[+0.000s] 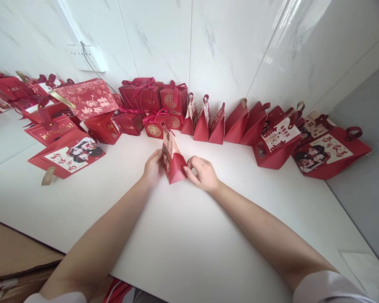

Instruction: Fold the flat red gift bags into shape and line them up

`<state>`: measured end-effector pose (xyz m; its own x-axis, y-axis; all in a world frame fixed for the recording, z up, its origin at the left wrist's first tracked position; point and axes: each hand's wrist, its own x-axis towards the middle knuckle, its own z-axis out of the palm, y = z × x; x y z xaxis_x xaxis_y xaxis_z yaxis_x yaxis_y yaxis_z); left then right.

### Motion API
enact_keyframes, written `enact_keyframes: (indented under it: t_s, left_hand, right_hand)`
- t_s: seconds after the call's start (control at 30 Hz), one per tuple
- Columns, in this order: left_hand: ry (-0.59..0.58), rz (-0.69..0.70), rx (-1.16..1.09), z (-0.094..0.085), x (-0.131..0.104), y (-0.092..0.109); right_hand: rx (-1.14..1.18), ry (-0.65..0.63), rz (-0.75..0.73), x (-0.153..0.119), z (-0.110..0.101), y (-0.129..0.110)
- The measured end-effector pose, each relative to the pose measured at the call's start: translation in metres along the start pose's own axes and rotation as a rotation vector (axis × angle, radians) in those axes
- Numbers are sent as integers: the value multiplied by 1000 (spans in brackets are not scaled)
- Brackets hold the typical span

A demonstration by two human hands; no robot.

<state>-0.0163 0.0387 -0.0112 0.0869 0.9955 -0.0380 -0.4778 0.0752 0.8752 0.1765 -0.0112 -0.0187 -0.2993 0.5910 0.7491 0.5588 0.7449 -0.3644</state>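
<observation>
A small red paper gift box with a triangular side stands upright on the white table in front of me. Its printed front faces left, and a dark red strap loop rises from its top. My left hand is closed on the printed side, with part of its fingers hidden behind the box. At the box's lower right edge, my right hand pinches with thumb and curled forefinger. Just behind stands a red box with a gold round emblem and a pink ribbon.
Triangular red boxes line the tiled wall, and ribboned boxes are stacked beside them. Larger boxes crowd the left, one lying on its side. More boxes reach the table's right edge. A socket strip with a cable is on the wall.
</observation>
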Motion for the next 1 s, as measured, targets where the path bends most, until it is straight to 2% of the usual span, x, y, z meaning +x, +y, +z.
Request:
enact_keyframes:
  t_s: [0.1,0.17,0.23,0.3,0.37,0.5,0.57,0.67,0.8,0.9,1.0]
  left_hand:
    - [70,57,29,-3,3,1]
    - [62,149,130,-4,3,4]
    - [25,276,282,-5,2,11]
    - [-28,415,445,-6,-1,17]
    - [-104,497,546,-5,-5,21]
    - [-283,425,608,2,-15,21]
    - [-332,449,675,8,-21,20]
    - [-378,539,794,18,-28,21]
    - [-377,591,872,26,-34,24]
    - [-392,586,898,27,-35,24]
    - [-442,551,929,24,-33,23]
  right_hand:
    - [-112,-112,32,1,-2,5]
    - [-86,-202,25,1,-4,11]
    - [14,-224,29,1,-6,16]
    - [156,-141,90,3,-8,16]
    - [301,3,197,7,-9,12]
    - [488,260,363,25,-19,-9]
    - [491,293,344,38,-31,-19]
    - [320,187,197,54,-55,-31]
    - [-32,-73,-49,64,-78,-41]
    - [-139,-188,-42,65,-80,-46]
    - [-56,-181,50,64,-77,-47]
